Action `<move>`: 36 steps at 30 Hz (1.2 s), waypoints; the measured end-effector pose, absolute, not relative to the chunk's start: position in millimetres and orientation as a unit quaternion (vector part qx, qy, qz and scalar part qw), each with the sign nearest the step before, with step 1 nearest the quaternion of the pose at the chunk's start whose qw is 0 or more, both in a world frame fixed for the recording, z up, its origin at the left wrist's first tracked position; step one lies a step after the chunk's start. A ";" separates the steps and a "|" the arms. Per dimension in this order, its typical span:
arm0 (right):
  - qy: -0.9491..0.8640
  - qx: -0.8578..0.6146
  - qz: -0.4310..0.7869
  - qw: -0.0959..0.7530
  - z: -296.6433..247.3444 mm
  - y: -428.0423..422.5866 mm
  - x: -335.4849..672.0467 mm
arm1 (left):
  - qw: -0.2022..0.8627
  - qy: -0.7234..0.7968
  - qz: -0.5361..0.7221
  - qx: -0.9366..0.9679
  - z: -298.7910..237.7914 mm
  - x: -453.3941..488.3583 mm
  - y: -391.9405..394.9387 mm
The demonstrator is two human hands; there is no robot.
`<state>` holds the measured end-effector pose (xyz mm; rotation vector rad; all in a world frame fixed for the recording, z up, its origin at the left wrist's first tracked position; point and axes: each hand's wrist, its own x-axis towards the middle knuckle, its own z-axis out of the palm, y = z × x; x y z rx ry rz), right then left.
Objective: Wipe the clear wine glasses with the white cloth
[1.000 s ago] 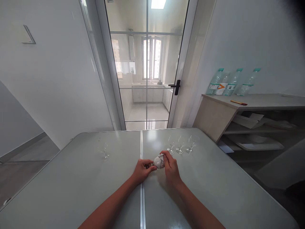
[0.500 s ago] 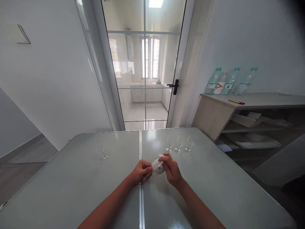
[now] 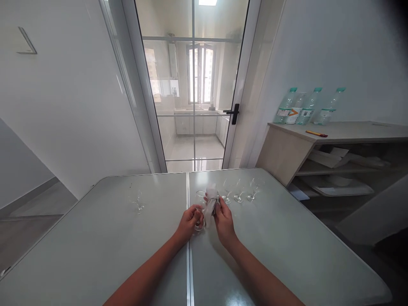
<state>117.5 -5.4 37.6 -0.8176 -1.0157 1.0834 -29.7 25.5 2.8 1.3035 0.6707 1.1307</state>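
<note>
My left hand (image 3: 188, 222) is closed round the stem of a clear wine glass (image 3: 200, 196), which stands nearly upright with its rim above my fingers and its foot below them. My right hand (image 3: 225, 222) grips a crumpled white cloth (image 3: 210, 205) right beside the glass bowl. Part of the glass is hidden by the fingers and the cloth. Just beyond my right hand, three more stemmed glasses (image 3: 239, 193) stand in a row. Another clear stemmed glass (image 3: 139, 205) is on the left half of the table.
The grey-green table (image 3: 127, 255) has a pale seam down its middle. A glass door (image 3: 178, 127) with a black handle (image 3: 235, 114) lies beyond it. On the right stands a shelf unit (image 3: 283, 148) with several plastic bottles (image 3: 307, 108) and a red-and-yellow stick (image 3: 316, 133) on top.
The cloth has come off the bowl, which it covered before, and is now bunched at the glass's right side. The glass has turned upright, and my right hand has rotated with its fingers pointing up.
</note>
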 end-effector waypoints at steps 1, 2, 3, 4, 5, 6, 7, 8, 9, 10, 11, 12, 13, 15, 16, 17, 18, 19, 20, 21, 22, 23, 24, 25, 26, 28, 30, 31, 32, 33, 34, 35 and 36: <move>-0.492 -0.385 0.410 0.665 35.7 -5.9 119.4 | 0.595 0.301 0.487 0.564 1.4 -29.2 26.4; -0.549 -0.393 0.339 0.655 34.4 -6.3 122.2 | 0.586 0.311 0.483 0.572 0.4 -28.8 26.9; -0.615 -0.386 0.273 0.632 34.0 -6.6 125.5 | 0.572 0.320 0.479 0.584 -0.3 -28.6 26.7; -0.675 -0.366 0.214 0.604 34.6 -6.7 129.3 | 0.554 0.328 0.474 0.600 -0.4 -28.5 25.7; -0.713 -0.348 0.164 0.585 36.1 -6.6 133.3 | 0.533 0.335 0.469 0.619 0.2 -28.6 24.0; -0.722 -0.345 0.128 0.587 38.4 -6.2 137.5 | 0.512 0.340 0.465 0.638 1.6 -29.0 21.6; -0.700 -0.358 0.107 0.608 41.3 -5.6 141.6 | 0.493 0.343 0.458 0.655 3.5 -29.6 18.8; -0.655 -0.384 0.102 0.642 44.4 -4.7 145.5 | 0.480 0.342 0.448 0.672 5.9 -30.3 15.8; -0.602 -0.412 0.113 0.674 47.3 -3.5 148.8 | 0.473 0.337 0.438 0.686 8.4 -31.2 13.0; -0.556 -0.437 0.138 0.693 49.7 -2.3 151.4 | 0.470 0.330 0.429 0.697 10.8 -32.0 10.7; -0.526 -0.454 0.176 0.697 51.1 -1.0 152.7 | 0.471 0.322 0.423 0.704 12.8 -32.6 9.1; -0.514 -0.461 0.225 0.688 51.6 0.0 152.6 | 0.473 0.317 0.421 0.706 14.2 -33.0 8.3; -0.508 -0.459 0.279 0.673 50.9 0.7 151.1 | 0.475 0.316 0.424 0.704 14.9 -33.1 8.3; -0.487 -0.436 0.392 0.647 47.1 0.1 144.2 | 0.483 0.321 0.441 0.685 14.3 -32.6 10.2; -0.471 -0.420 0.436 0.642 44.7 -1.1 139.7 | 0.490 0.324 0.450 0.673 13.3 -32.2 11.8; -0.457 -0.405 0.463 0.642 42.6 -3.0 135.4 | 0.498 0.327 0.458 0.660 12.0 -31.7 13.5; -0.448 -0.396 0.470 0.649 41.4 -5.3 131.8 | 0.505 0.331 0.465 0.648 10.6 -31.3 15.3; -0.448 -0.393 0.457 0.661 41.2 -7.9 129.4 | 0.511 0.334 0.469 0.638 9.3 -30.9 16.9; -0.463 -0.392 0.427 0.671 42.4 -10.5 128.5 | 0.515 0.338 0.472 0.631 8.0 -30.5 18.4; -0.499 -0.387 0.387 0.672 44.9 -12.7 129.2 | 0.517 0.345 0.472 0.625 7.0 -30.1 19.6; -0.557 -0.375 0.343 0.657 48.4 -14.5 131.4 | 0.515 0.352 0.471 0.624 6.1 -29.8 20.4; -0.628 -0.355 0.298 0.625 52.5 -15.5 134.7 | 0.507 0.358 0.467 0.630 5.7 -29.4 20.8; -0.697 -0.330 0.255 0.583 56.7 -15.7 138.9 | 0.494 0.363 0.461 0.642 5.5 -29.1 20.7; -0.754 -0.307 0.218 0.537 60.5 -15.1 143.4 | 0.473 0.366 0.456 0.659 5.8 -28.9 20.0; -0.791 -0.294 0.192 0.501 63.5 -13.9 147.9 | 0.447 0.368 0.452 0.679 6.5 -28.9 18.9; -0.793 -0.314 0.182 0.490 66.3 -10.2 155.5 | 0.393 0.362 0.443 0.720 8.6 -29.2 15.5; -0.734 -0.360 0.244 0.521 65.4 -6.6 159.6 | 0.362 0.351 0.431 0.749 10.7 -29.8 12.3; -0.694 -0.378 0.291 0.539 64.2 -5.4 159.8 | 0.361 0.345 0.427 0.754 11.3 -30.0 11.3; -0.650 -0.387 0.341 0.557 62.7 -4.7 158.5 | 0.374 0.342 0.426 0.750 11.5 -30.0 11.0; -0.605 -0.389 0.388 0.576 61.2 -4.4 155.7 | 0.396 0.341 0.432 0.735 11.3 -29.8 11.3; -0.559 -0.385 0.430 0.595 59.6 -4.6 151.4 | 0.426 0.340 0.442 0.712 10.8 -29.5 12.3; -0.514 -0.380 0.463 0.614 57.8 -5.0 146.0 | 0.458 0.339 0.457 0.684 10.1 -29.1 13.8; -0.475 -0.377 0.487 0.629 55.9 -5.6 140.0 | 0.486 0.336 0.472 0.654 9.3 -28.7 15.7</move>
